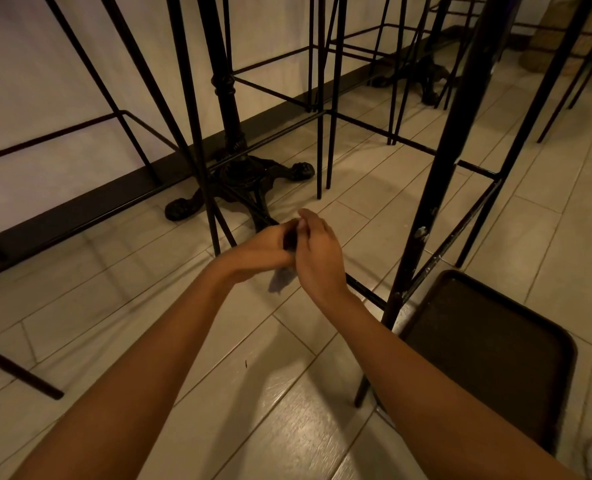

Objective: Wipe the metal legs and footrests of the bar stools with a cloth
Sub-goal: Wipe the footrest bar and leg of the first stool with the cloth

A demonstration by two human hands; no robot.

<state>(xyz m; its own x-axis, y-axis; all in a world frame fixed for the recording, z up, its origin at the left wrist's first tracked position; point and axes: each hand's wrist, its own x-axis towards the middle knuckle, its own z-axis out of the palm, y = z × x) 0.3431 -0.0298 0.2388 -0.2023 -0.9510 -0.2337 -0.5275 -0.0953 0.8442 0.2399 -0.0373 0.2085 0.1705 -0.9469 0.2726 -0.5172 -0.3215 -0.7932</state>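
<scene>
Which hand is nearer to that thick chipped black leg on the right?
Right. The right hand sits left of the chipped leg, not touching; the left hand, gripping the cloth, is farther left.

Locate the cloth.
Head view, centre: the cloth is held between the left hand and right hand, at the near stool's footrest bar.

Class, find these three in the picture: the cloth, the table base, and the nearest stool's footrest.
cloth [281, 281], head view, on its grey corner hanging lowest.
table base [244, 178], head view, on the hub above its clawed feet.
footrest [454, 237], head view, midway along the chipped side bar.
</scene>
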